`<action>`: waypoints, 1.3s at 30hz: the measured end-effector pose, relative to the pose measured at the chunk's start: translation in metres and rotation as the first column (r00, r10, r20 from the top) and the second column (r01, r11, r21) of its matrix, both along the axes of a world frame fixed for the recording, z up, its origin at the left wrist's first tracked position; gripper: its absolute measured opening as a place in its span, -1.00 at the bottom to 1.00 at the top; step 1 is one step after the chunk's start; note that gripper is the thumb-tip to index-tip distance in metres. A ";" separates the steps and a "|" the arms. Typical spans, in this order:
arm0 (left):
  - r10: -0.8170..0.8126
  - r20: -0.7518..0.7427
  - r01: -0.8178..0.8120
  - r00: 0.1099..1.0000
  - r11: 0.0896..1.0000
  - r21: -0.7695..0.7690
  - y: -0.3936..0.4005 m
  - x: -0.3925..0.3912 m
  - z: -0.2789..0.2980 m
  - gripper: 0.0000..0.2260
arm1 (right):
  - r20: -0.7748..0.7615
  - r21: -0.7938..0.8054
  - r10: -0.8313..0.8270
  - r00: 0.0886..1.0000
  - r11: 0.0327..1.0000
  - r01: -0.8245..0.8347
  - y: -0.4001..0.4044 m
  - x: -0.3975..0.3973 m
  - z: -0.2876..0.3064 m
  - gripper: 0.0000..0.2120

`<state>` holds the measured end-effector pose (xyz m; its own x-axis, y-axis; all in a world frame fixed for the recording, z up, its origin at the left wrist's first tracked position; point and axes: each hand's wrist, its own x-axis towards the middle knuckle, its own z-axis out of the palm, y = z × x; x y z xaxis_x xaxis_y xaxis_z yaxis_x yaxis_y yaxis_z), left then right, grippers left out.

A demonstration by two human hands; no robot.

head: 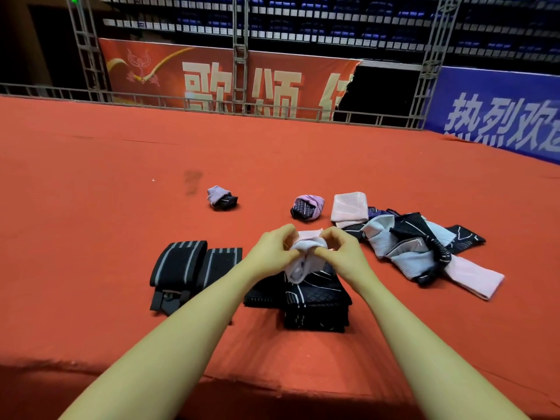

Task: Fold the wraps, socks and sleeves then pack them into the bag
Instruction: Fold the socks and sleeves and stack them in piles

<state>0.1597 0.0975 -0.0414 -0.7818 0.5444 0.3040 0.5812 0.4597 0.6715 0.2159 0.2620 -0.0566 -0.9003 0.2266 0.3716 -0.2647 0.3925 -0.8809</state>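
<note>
My left hand (272,251) and my right hand (341,251) both pinch a pale pink sock (301,260), held bunched above a stack of folded black patterned sleeves (315,301). Two black wraps with grey stripes (194,265) lie folded to the left. Two rolled purple-and-black sock bundles sit farther off, one (221,198) at centre left and one (307,207) at centre. A folded pink piece (348,209) and a loose heap of black, light blue and pink sleeves (424,247) lie to the right. No bag is in view.
Everything lies on a wide red cloth-covered surface (106,192). Its near edge (272,386) runs below my forearms. A metal rail (212,104), trusses and red and blue banners stand beyond the far edge.
</note>
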 end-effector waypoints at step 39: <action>0.024 0.181 -0.090 0.983 0.927 0.365 0.003 -0.002 0.047 -0.49 | -0.080 -0.266 -0.130 0.988 0.958 0.105 -0.019 -0.008 0.044 -0.67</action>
